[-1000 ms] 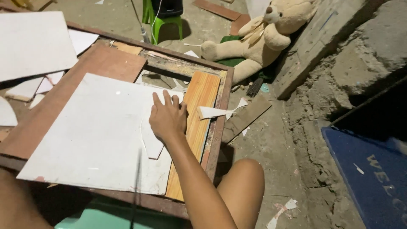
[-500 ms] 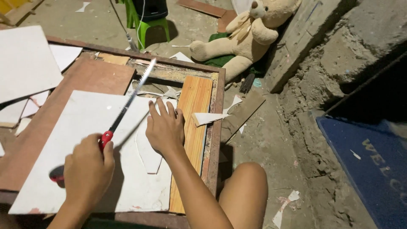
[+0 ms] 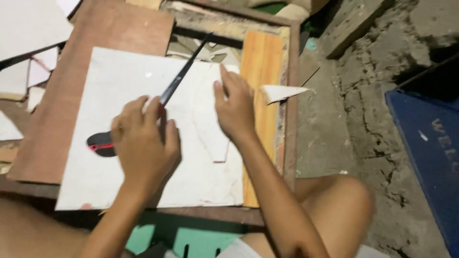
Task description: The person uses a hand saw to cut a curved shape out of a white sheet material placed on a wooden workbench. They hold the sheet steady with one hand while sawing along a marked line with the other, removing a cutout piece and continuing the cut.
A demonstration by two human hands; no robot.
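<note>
Left hand: the left hand (image 3: 143,143) is curled into a loose fist around a long hand saw (image 3: 158,105), fingers wrapped over the grip, so it is clamped on the tool.
Saw: one saw; its black and red handle end sticks out to the left of the left hand, and its dark narrow blade runs up and to the right from the knuckles, slanting over the sheet toward the wooden frame (image 3: 289,95).
Right hand: the right hand (image 3: 235,109) lies flat and spread, fingers straight and slightly apart, palm pressed down on a cut white piece (image 3: 210,124); it grips nothing.
White sheet: one large white sheet (image 3: 105,162) lies under both hands.
Hands together: two hands, near each other but apart, the saw blade passing between them.
Orange plank: one orange wooden plank (image 3: 260,62) just right of the right hand.
White scrap: one pointed scrap (image 3: 282,91) just right of the right fingers.
</note>
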